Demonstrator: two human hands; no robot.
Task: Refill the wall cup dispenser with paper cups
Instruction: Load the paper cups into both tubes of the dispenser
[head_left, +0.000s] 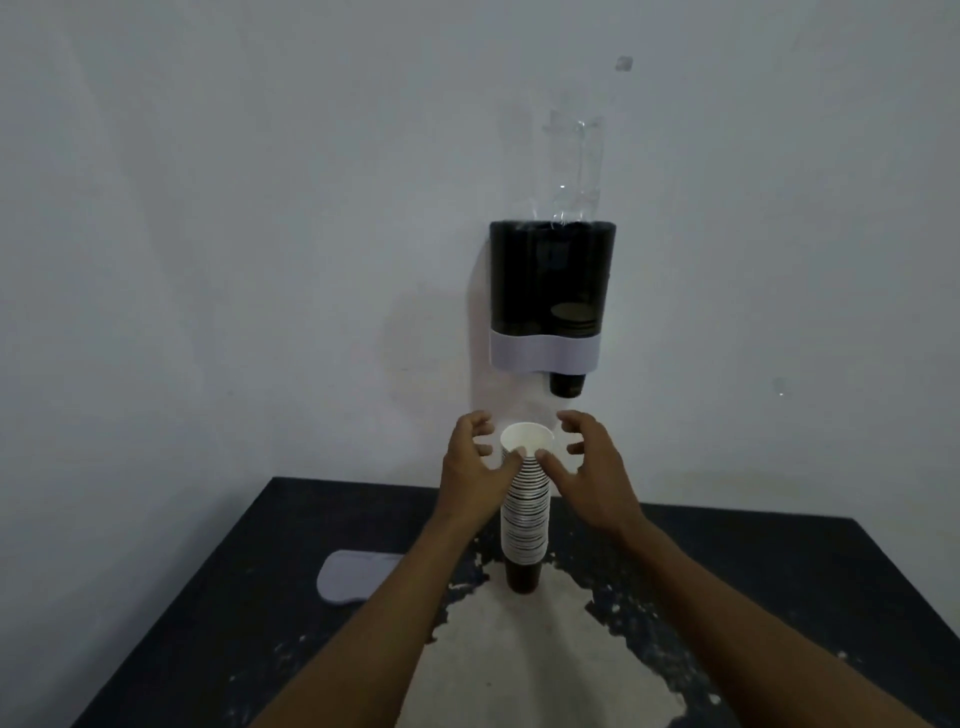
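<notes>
A tall stack of paper cups (524, 512) stands upright on the dark table (218, 623), white rims outside and a dark cup at its base. My left hand (475, 467) and my right hand (589, 462) flank the top of the stack, thumbs touching just under the top cup's rim, other fingers spread. On the wall above hangs the dark cup dispenser (550, 291) with a pale band; its clear lid (574, 166) is flipped up. One dark cup (567, 384) pokes out of its right bottom opening.
A pale oval lid-like piece (353, 577) lies on the table to the left. The table top has a large worn white patch (519, 665) in front of the stack. A bare white wall is behind.
</notes>
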